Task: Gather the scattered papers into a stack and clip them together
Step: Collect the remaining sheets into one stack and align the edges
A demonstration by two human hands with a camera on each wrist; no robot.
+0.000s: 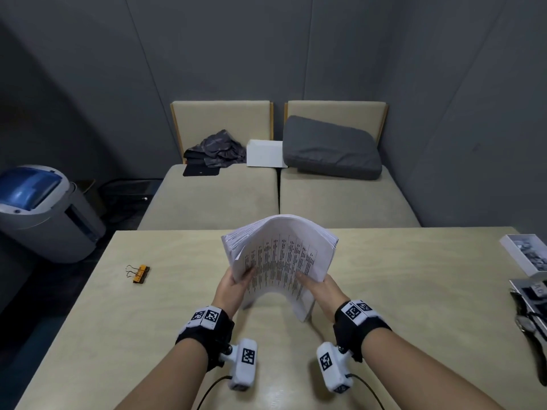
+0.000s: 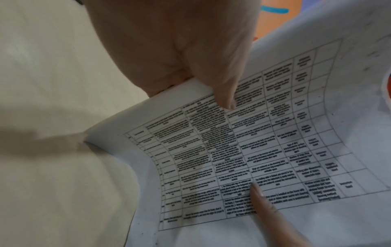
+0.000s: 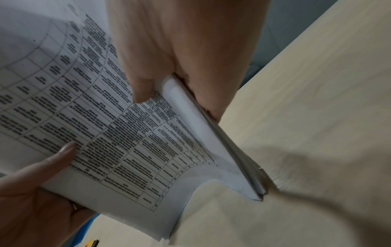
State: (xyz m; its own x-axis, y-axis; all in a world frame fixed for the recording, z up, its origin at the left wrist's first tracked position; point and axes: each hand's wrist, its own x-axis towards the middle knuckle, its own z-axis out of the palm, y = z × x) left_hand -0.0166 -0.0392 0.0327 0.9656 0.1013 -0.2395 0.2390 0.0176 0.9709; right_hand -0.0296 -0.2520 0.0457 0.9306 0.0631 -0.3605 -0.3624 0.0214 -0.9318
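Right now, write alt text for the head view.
Both hands, left hand and right hand, hold a bowed stack of printed papers upright over a beige table. An orange binder clip lies apart on the table to the left.

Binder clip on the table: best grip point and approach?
Pinch the two wire handles together, coming from above on the left. The clip lies flat, handles pointing left, orange body right. Both hands are full of papers, so the left hand must let go first.

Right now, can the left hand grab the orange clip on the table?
Probably not yet. The left hand grips the paper stack together with the right hand. The binder clip lies uncovered off to the left.
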